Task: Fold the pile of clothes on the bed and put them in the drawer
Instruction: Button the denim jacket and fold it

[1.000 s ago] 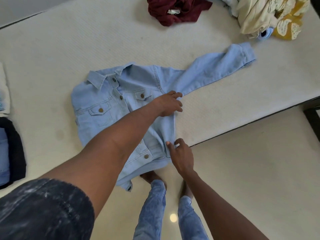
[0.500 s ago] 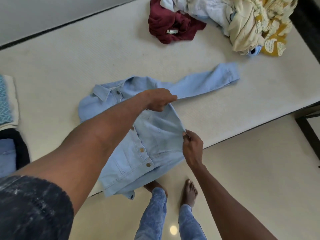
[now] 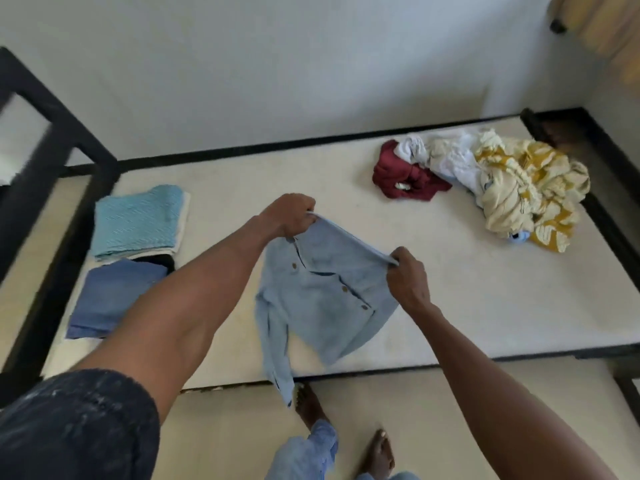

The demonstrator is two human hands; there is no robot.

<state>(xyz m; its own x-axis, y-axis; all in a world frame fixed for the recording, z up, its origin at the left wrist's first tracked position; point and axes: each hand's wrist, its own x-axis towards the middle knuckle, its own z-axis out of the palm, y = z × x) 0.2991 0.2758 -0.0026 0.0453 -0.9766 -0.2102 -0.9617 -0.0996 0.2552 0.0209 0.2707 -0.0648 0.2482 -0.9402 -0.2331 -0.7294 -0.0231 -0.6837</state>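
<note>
Jacket (image 3: 322, 299) hanging, seemingly folded, both hands' (image 3: 292, 216) (image 3: 407, 278) grip pinching its top edge

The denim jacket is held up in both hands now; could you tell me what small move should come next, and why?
Probably lower the jacket flat onto the mattress. The left hand and right hand pinch its top edge, and a sleeve dangles past the bed's edge.

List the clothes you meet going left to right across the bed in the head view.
Teal folded cloth → light blue denim jacket held up by both hands → maroon garment → cream and yellow crumpled pile.
</note>
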